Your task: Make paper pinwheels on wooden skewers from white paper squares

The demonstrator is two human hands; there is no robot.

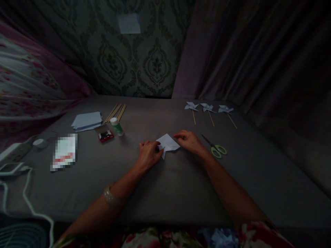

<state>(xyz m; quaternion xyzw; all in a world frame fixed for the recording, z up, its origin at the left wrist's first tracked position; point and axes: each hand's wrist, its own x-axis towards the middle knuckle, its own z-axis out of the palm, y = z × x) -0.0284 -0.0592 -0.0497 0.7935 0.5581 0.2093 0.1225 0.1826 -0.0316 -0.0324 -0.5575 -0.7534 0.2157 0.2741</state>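
A piece of white paper (169, 143), cut and partly folded with pointed corners, lies on the grey cloth in front of me. My left hand (150, 153) grips its left side between thumb and fingers. A narrow paper point sticks down beside that thumb. At the paper's upper right edge is my right hand (190, 141), its fingers curled together; whether they hold anything is too dark to tell. Scissors (216, 148) with green handles lie just right of my right hand.
Three paper pinwheels (207, 108) on sticks lie at the back right. Back left are a paper stack (88, 120), wooden sticks (121, 112), a glue bottle (117, 126) and a small red box (105, 135). A blurred packet (64, 151), power strip (15, 151) and white cable (28, 199) are at left.
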